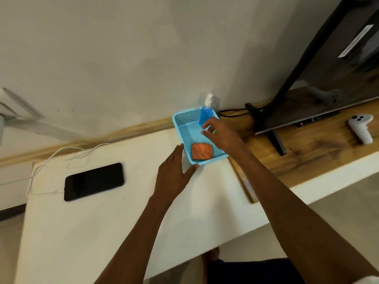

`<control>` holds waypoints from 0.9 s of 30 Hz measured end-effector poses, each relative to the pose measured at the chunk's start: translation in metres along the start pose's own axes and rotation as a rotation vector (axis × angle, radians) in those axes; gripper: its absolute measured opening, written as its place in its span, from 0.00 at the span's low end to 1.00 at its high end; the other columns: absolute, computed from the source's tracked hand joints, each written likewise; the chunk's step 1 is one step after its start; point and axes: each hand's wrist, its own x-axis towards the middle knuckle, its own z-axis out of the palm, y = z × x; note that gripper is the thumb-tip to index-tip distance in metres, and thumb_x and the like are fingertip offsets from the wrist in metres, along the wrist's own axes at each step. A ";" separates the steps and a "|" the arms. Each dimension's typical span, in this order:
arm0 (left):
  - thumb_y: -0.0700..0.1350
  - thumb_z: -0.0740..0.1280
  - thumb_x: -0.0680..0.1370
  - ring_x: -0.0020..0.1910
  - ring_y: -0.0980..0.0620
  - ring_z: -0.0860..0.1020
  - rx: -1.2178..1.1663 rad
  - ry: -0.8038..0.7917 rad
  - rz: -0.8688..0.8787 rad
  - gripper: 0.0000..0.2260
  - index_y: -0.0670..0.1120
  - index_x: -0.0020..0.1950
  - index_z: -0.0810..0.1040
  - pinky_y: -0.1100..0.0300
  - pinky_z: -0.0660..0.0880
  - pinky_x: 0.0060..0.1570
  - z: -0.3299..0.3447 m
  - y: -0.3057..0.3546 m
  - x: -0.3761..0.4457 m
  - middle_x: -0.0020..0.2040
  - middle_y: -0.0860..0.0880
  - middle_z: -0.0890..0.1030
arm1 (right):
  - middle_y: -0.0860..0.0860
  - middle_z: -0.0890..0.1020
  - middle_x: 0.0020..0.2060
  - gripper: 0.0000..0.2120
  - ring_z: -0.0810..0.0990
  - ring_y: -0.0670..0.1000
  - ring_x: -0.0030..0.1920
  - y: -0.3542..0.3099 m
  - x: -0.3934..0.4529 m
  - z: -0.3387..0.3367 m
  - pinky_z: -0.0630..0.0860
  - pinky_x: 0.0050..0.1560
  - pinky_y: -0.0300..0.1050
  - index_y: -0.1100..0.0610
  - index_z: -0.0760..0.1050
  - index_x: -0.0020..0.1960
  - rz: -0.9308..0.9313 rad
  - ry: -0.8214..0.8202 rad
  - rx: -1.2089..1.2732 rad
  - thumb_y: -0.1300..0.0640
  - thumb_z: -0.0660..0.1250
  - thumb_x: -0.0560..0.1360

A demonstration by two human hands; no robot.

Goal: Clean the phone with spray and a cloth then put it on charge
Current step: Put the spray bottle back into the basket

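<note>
Low in the frame, both bare forearms reach up and away over the white table (102, 232). Out at centre left lies the phone (94, 182), dark screen up, flat on the table, well apart from both hands, with a white cable (44, 160) curling from its left end toward the wall. Up to the middle now: the left hand (174, 171) lies flat, fingers straight and relaxed, holding nothing, thumb tip touching the near corner of the blue basket (178, 128). Inside the basket's near end sits the folded orange cloth (201, 151), just beside that hand. Further back, the right hand (220, 134) hovers over the basket, fingers loosely spread, right at the blue spray bottle (205, 116); whether it touches the bottle, I cannot tell. Upper right, a television (320, 64) stands on the wooden shelf (307, 152), a white controller (361, 128) beside it.
</note>
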 end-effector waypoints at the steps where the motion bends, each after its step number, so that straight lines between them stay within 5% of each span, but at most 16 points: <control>1: 0.62 0.65 0.77 0.75 0.50 0.65 -0.001 -0.004 -0.004 0.36 0.47 0.79 0.57 0.55 0.64 0.72 0.000 0.000 0.000 0.78 0.50 0.64 | 0.46 0.83 0.52 0.10 0.79 0.44 0.41 0.002 -0.001 0.004 0.72 0.34 0.34 0.41 0.73 0.56 -0.035 -0.127 -0.071 0.48 0.70 0.77; 4: 0.62 0.64 0.77 0.76 0.50 0.65 -0.001 -0.018 -0.018 0.36 0.48 0.80 0.57 0.55 0.62 0.72 -0.001 -0.002 0.000 0.78 0.50 0.63 | 0.47 0.80 0.63 0.16 0.78 0.48 0.52 0.003 0.002 0.016 0.72 0.44 0.37 0.43 0.73 0.67 -0.139 -0.356 -0.321 0.49 0.66 0.79; 7: 0.62 0.63 0.78 0.76 0.49 0.64 0.001 -0.024 -0.030 0.36 0.48 0.80 0.57 0.54 0.62 0.73 0.000 -0.004 0.000 0.79 0.50 0.62 | 0.48 0.81 0.60 0.17 0.75 0.48 0.47 0.002 0.004 0.024 0.70 0.51 0.43 0.45 0.75 0.65 -0.230 -0.398 -0.475 0.41 0.61 0.79; 13: 0.63 0.63 0.78 0.76 0.49 0.64 0.016 -0.015 -0.026 0.36 0.48 0.80 0.57 0.54 0.62 0.73 0.002 -0.006 0.001 0.79 0.50 0.62 | 0.46 0.84 0.54 0.13 0.77 0.47 0.45 -0.003 0.000 0.022 0.74 0.50 0.41 0.44 0.80 0.57 -0.274 -0.366 -0.351 0.41 0.68 0.75; 18: 0.64 0.62 0.78 0.77 0.49 0.63 0.015 -0.030 -0.032 0.36 0.49 0.80 0.56 0.52 0.61 0.74 0.001 -0.006 0.002 0.79 0.50 0.61 | 0.47 0.83 0.57 0.14 0.80 0.49 0.51 -0.006 -0.003 0.020 0.75 0.55 0.41 0.45 0.80 0.61 -0.248 -0.415 -0.313 0.44 0.68 0.77; 22: 0.63 0.63 0.78 0.76 0.50 0.63 0.018 -0.026 -0.031 0.35 0.48 0.80 0.56 0.53 0.61 0.74 0.001 -0.007 0.002 0.79 0.50 0.61 | 0.49 0.79 0.63 0.12 0.79 0.48 0.53 -0.007 -0.013 0.007 0.74 0.52 0.38 0.46 0.78 0.62 -0.122 -0.208 -0.155 0.54 0.68 0.79; 27: 0.63 0.63 0.78 0.76 0.50 0.65 0.014 -0.029 -0.043 0.35 0.50 0.80 0.56 0.53 0.62 0.73 0.001 -0.006 0.002 0.78 0.51 0.63 | 0.51 0.76 0.63 0.16 0.78 0.51 0.59 0.013 -0.072 -0.005 0.81 0.54 0.46 0.49 0.74 0.67 0.037 0.229 -0.012 0.51 0.66 0.80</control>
